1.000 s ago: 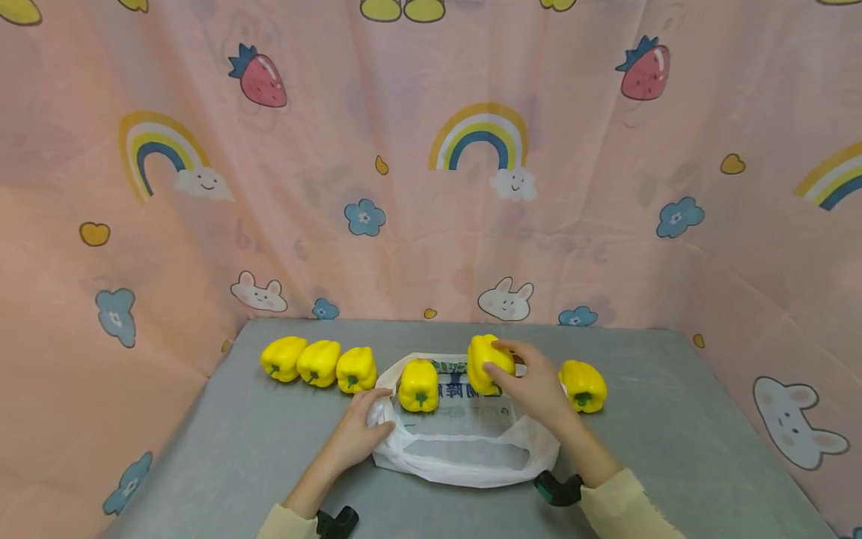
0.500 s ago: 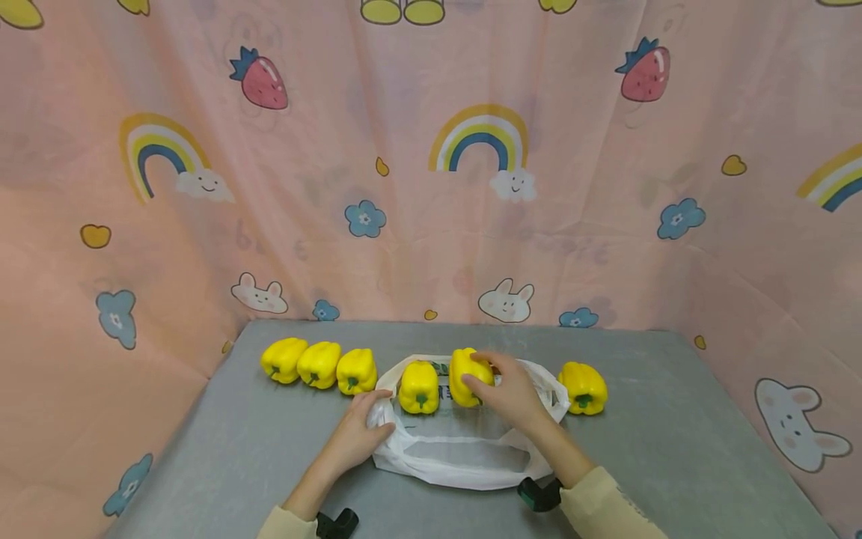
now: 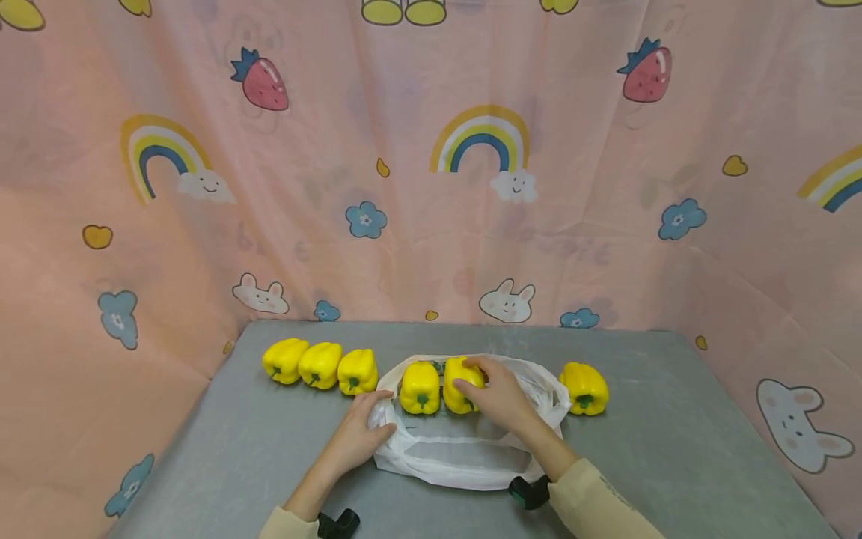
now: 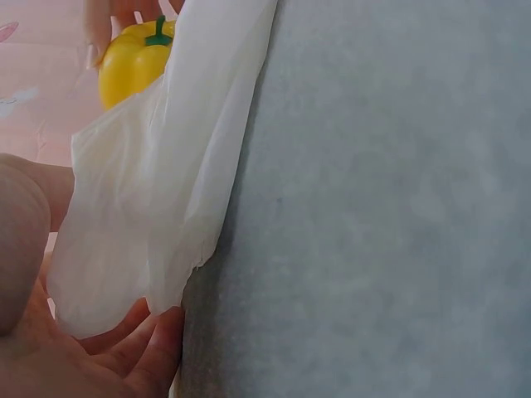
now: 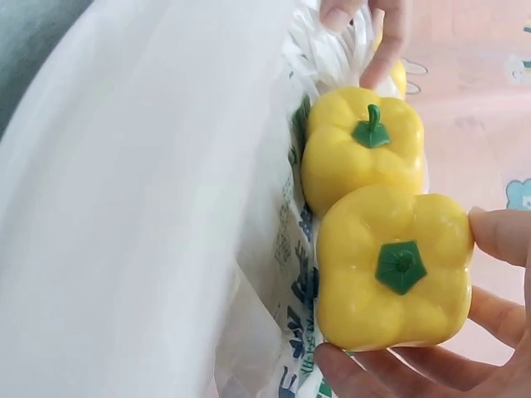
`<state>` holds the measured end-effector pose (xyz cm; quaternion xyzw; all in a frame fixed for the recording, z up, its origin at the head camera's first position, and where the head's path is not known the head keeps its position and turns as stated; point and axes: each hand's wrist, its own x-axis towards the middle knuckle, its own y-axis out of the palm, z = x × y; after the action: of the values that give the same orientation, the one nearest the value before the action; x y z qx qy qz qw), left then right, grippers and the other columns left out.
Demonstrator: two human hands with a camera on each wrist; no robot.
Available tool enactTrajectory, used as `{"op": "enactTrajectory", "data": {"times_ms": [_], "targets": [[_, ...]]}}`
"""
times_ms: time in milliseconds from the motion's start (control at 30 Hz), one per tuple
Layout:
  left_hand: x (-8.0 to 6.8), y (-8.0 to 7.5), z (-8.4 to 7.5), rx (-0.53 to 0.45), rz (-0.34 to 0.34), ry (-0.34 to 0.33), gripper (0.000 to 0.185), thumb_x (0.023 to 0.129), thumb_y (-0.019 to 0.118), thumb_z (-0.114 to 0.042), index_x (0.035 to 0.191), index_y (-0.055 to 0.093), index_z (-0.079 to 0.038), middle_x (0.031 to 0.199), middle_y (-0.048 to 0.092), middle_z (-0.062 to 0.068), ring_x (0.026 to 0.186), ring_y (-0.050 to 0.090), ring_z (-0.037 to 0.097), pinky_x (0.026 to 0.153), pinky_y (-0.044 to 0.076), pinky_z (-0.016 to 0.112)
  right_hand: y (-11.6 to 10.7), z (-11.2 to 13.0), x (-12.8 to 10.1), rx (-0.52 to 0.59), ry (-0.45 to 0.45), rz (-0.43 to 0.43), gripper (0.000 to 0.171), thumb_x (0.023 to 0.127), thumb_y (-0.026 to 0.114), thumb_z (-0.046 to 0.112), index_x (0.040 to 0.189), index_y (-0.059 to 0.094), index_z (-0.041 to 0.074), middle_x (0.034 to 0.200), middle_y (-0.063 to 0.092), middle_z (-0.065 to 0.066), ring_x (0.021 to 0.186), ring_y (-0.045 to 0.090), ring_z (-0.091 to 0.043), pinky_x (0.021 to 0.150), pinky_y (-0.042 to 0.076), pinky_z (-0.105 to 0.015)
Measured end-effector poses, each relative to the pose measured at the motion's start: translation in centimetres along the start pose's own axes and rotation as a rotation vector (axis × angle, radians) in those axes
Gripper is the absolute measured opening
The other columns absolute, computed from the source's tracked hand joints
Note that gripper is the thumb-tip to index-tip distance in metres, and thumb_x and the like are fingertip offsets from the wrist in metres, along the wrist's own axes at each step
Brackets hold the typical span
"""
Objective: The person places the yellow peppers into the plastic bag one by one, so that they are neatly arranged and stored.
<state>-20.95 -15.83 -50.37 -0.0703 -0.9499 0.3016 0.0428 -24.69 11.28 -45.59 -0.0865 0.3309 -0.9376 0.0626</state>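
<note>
The right hand [image 3: 498, 397] grips a yellow pepper [image 3: 461, 385] with curled fingers and thumb, holding it on the white plastic bag [image 3: 465, 457] so that it touches a second pepper [image 3: 420, 388] at its 9 o'clock; both stems face the person. The left hand [image 3: 367, 427] pinches the bag's edge at 9 o'clock, which seems to keep the thin film from sliding. On the grey bench [image 3: 673, 449], three more peppers [image 3: 319, 364] sit in a row at the bag's 10 o'clock, and one pepper [image 3: 583, 388] lies alone at 2 o'clock.
</note>
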Motion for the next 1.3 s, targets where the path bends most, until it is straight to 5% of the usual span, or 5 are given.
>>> {"op": "enactTrajectory", "data": {"times_ms": [600,1300], "targets": [[0.0,0.1,-0.1,0.004,0.000,-0.002,0.049,0.091,0.073,-0.016,0.138,0.058,-0.011,0.139,0.048,0.018,0.130,0.046,0.039,0.106,0.034,0.066,1.2,-0.6,1.1,-0.037,0.035,0.014,0.049,0.098,0.067,0.035,0.135,0.061,0.004,0.138,0.060,-0.016,0.129,0.054,-0.037,0.107,0.042,-0.056],[-0.1,0.1,-0.1,0.004,-0.013,0.008,0.049,0.093,0.072,-0.016,0.139,0.057,-0.011,0.140,0.047,0.018,0.130,0.046,0.039,0.106,0.035,0.066,0.2,-0.5,0.5,-0.070,0.059,0.080,0.057,0.098,0.067,0.037,0.145,0.054,0.008,0.144,0.055,-0.014,0.129,0.054,-0.036,0.105,0.044,-0.054]]}}
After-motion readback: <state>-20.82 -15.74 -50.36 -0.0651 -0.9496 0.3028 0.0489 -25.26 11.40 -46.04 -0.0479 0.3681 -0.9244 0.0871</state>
